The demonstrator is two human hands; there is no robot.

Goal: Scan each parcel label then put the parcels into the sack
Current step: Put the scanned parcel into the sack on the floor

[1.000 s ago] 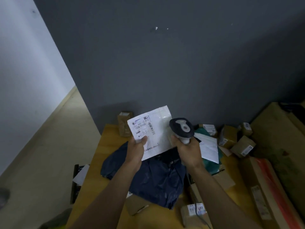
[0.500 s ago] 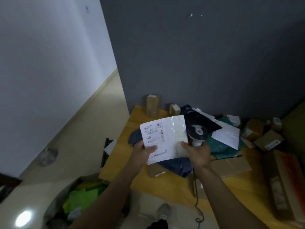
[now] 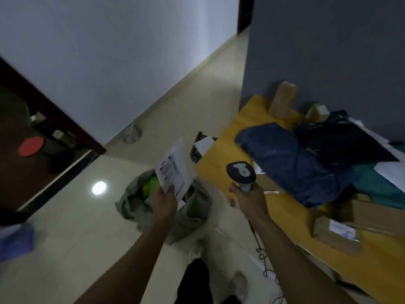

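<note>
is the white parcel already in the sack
No, the left hand grips the white parcel by its lower edge, holding it up in the air over the open sack on the floor.

Light is dim and cool, colours muted. A round glare spot [image 3: 99, 188] shines on the glossy floor [image 3: 65, 233] left of the left hand [image 3: 164, 201]. The white parcel [image 3: 174, 172] in that hand is smeared by motion blur, its label unreadable; the scanner [image 3: 241, 173] in the right hand [image 3: 251, 198] is soft-edged. The doorway [image 3: 32, 154] far left of both hands sinks almost to black. Right of the hands, the black bag [image 3: 341, 145] on the surface [image 3: 221, 163] loses detail in shadow. Wall [image 3: 109, 62] lines bend toward the frame edges.
</note>
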